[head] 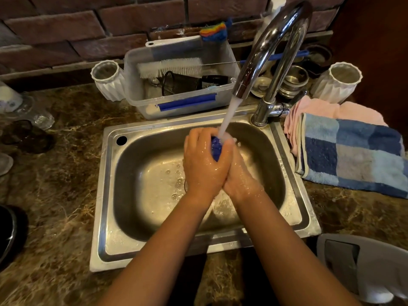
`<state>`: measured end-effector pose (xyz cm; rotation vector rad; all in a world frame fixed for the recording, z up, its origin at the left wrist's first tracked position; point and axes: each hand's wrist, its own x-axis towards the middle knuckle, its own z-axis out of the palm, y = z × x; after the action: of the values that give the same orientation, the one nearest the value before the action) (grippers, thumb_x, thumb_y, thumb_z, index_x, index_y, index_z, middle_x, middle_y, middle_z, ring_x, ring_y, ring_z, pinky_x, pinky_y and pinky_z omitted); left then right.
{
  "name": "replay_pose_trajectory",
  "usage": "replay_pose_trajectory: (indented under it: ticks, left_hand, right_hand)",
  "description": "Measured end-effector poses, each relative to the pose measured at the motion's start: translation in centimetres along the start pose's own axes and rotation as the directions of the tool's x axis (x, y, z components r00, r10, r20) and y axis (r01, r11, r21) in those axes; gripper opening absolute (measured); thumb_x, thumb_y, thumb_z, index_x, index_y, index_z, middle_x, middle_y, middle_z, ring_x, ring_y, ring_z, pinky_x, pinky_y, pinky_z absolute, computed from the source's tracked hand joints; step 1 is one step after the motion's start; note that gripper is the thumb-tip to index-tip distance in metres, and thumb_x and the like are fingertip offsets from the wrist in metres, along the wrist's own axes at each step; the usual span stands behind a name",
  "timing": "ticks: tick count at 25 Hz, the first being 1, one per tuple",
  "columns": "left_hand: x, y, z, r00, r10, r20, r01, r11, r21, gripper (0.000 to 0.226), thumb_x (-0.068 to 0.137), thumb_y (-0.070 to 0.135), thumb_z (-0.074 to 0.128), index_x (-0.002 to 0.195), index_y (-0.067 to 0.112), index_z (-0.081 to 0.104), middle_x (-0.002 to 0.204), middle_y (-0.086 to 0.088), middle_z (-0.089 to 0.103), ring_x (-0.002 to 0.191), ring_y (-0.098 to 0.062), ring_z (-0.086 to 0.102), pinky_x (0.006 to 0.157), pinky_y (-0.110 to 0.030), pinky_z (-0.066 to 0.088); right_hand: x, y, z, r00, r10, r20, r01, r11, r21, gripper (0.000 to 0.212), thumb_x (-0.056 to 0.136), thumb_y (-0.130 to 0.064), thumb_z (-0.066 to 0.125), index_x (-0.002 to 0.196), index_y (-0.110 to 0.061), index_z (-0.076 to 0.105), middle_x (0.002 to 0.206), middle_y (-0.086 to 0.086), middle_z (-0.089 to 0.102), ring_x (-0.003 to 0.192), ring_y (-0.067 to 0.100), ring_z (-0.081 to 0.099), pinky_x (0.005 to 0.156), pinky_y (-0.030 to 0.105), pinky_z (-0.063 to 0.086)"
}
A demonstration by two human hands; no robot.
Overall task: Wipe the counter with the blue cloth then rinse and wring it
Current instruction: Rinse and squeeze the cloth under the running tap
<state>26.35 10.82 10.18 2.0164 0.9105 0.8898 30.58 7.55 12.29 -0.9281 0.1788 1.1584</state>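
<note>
Home kitchen: steel sink [110,195], tap [271,40], marble counter [55,184].

Cloth [216,149] deep blue; towel [351,155] checked in light blue, navy and grey; second towel [320,109] plain pink; bench [59,173] brown marble veined cream; sink [106,195] steel grey; wall [88,29] red-brown brick; vases [335,82] white, ribbed; brush [170,67] white

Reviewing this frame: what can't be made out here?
Head view only:
- Blue cloth: mostly hidden between the left hand and right hand; its size and how clean it is are unknown.
- Sink drain: covered by the hands.
- Tap handle: hidden behind the spout.
- Checked towel: cut off by the right edge.
</note>
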Motion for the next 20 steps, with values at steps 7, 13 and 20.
replay_pose_trajectory:
  ticks: [7,13,20]
  left_hand:
    - [3.3,-0.6,-0.4,0.775,-0.586,0.236,0.629,0.752,-0.197,0.030,0.097,0.029,0.039,0.072,0.019,0.052,0.074,0.000,0.055,0.074,-0.015,0.056,0.070,-0.028,0.047]
    - [1.2,1.0,-0.9,0.641,-0.598,0.481,0.744,0.328,-0.582,0.020,0.095,0.028,0.044,0.105,0.015,0.054,0.093,-0.005,0.060,0.082,-0.015,0.061,0.071,-0.028,0.051]
    - [-3.1,0.5,-0.6,0.978,-0.136,0.161,0.168,0.965,-0.201,0.051,0.088,0.035,0.053,0.133,0.021,0.037,0.127,0.001,0.042,0.108,0.002,0.048,0.084,-0.006,0.044]
  right_hand:
    - [-0.6,1.4,-0.5,0.910,-0.395,-0.129,0.180,0.653,-0.736,0.029,0.097,-0.040,0.033,0.080,-0.030,0.055,0.080,-0.003,0.060,0.080,0.013,0.061,0.075,0.034,0.052]
    - [-0.7,1.1,-0.7,0.747,-0.664,-0.032,0.473,0.565,-0.676,0.027,0.092,-0.015,0.047,0.116,-0.027,0.045,0.115,-0.002,0.048,0.101,0.002,0.053,0.080,0.014,0.049]
    - [0.0,1.0,-1.9,0.904,-0.427,0.016,0.400,0.834,-0.381,0.023,0.097,-0.016,0.036,0.103,-0.018,0.059,0.096,0.006,0.060,0.086,0.014,0.059,0.071,0.022,0.053]
